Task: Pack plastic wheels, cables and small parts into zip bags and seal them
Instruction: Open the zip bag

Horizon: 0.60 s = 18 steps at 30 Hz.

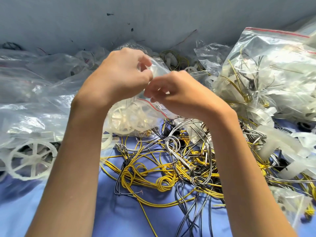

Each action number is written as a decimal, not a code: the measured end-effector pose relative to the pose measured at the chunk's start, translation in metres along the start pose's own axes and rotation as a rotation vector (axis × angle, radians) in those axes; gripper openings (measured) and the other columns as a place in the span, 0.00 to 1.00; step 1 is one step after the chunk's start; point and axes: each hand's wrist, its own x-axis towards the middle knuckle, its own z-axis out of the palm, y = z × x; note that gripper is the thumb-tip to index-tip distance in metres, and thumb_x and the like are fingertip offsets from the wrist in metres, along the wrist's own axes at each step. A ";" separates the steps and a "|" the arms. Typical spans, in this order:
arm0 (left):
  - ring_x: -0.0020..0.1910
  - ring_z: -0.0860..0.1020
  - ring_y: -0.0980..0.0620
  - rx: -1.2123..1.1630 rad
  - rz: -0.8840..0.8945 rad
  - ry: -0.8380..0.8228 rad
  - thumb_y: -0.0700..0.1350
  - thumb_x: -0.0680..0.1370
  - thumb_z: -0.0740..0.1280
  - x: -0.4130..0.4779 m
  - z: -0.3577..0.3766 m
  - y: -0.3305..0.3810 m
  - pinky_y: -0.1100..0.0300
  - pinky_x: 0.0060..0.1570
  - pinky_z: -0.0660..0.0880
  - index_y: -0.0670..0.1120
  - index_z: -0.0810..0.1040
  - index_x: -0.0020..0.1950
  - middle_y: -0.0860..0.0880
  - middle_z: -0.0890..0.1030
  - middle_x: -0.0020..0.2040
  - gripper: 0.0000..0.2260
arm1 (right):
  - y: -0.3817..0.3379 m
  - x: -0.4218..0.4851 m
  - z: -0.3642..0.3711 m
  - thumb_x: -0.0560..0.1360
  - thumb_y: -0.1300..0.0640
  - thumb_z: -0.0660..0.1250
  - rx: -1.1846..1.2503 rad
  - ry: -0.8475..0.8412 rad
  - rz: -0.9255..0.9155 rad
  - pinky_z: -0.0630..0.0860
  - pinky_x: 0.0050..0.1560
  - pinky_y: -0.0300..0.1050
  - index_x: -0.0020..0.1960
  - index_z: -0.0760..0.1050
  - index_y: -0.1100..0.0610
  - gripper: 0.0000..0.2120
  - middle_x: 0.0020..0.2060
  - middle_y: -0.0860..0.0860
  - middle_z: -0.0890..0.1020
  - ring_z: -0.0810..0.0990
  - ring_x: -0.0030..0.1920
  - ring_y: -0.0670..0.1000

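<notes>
Pinching above desk (106, 212) centre: small zip bag (159, 70) is held in left hand (119, 74) grip | right hand (179, 94) grip, blurred, seemingly pinched on it | cables (153, 171) heaped beneath.

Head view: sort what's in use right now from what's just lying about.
In use: left hand and right hand, both with a grip on the small zip bag.
Lying about: bag of wheels below the hands, big filled bag at right, white spoked wheel at left, tangled yellow cables and grey cables on the blue cloth.
</notes>
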 end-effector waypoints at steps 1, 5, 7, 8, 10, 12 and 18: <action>0.45 0.71 0.52 0.003 -0.036 0.028 0.45 0.75 0.63 0.000 0.000 -0.002 0.66 0.42 0.62 0.52 0.79 0.58 0.54 0.76 0.44 0.13 | -0.002 0.000 -0.002 0.74 0.65 0.61 0.074 0.032 -0.013 0.76 0.44 0.40 0.46 0.81 0.56 0.12 0.37 0.48 0.82 0.78 0.38 0.44; 0.55 0.76 0.45 -0.025 -0.176 0.191 0.49 0.74 0.64 0.001 -0.001 -0.007 0.59 0.52 0.70 0.50 0.80 0.58 0.49 0.80 0.49 0.14 | -0.009 -0.002 -0.007 0.73 0.66 0.61 0.297 -0.077 -0.011 0.71 0.32 0.34 0.41 0.80 0.56 0.11 0.29 0.48 0.79 0.76 0.29 0.42; 0.57 0.76 0.44 -0.025 -0.213 0.226 0.51 0.73 0.64 0.003 -0.002 -0.009 0.57 0.55 0.71 0.49 0.79 0.59 0.46 0.81 0.53 0.16 | -0.009 -0.006 -0.008 0.74 0.66 0.60 0.347 -0.300 0.038 0.73 0.32 0.34 0.41 0.80 0.59 0.11 0.30 0.50 0.81 0.79 0.29 0.45; 0.57 0.76 0.43 -0.019 -0.226 0.228 0.52 0.73 0.64 0.003 -0.002 -0.009 0.56 0.56 0.71 0.48 0.79 0.59 0.46 0.81 0.55 0.17 | -0.008 -0.008 -0.007 0.75 0.66 0.60 0.346 -0.409 0.079 0.76 0.33 0.35 0.42 0.80 0.60 0.11 0.32 0.51 0.83 0.81 0.31 0.46; 0.58 0.76 0.43 -0.011 -0.240 0.225 0.52 0.73 0.64 0.004 -0.002 -0.010 0.55 0.58 0.71 0.48 0.78 0.60 0.45 0.80 0.56 0.18 | -0.004 -0.010 -0.003 0.77 0.63 0.62 0.278 -0.539 0.161 0.80 0.40 0.36 0.47 0.82 0.61 0.10 0.37 0.51 0.85 0.84 0.36 0.46; 0.58 0.75 0.43 -0.010 -0.241 0.220 0.52 0.73 0.64 0.004 -0.002 -0.010 0.55 0.58 0.71 0.47 0.77 0.61 0.46 0.80 0.56 0.18 | 0.001 -0.009 -0.001 0.78 0.55 0.64 0.052 -0.528 0.178 0.78 0.46 0.37 0.52 0.82 0.56 0.09 0.41 0.47 0.85 0.84 0.43 0.45; 0.58 0.75 0.44 -0.028 -0.220 0.230 0.52 0.74 0.64 0.004 -0.001 -0.011 0.56 0.57 0.71 0.47 0.78 0.60 0.46 0.80 0.54 0.17 | 0.017 -0.007 0.002 0.77 0.47 0.63 -0.324 -0.570 0.310 0.74 0.53 0.44 0.61 0.77 0.54 0.17 0.56 0.51 0.81 0.78 0.57 0.52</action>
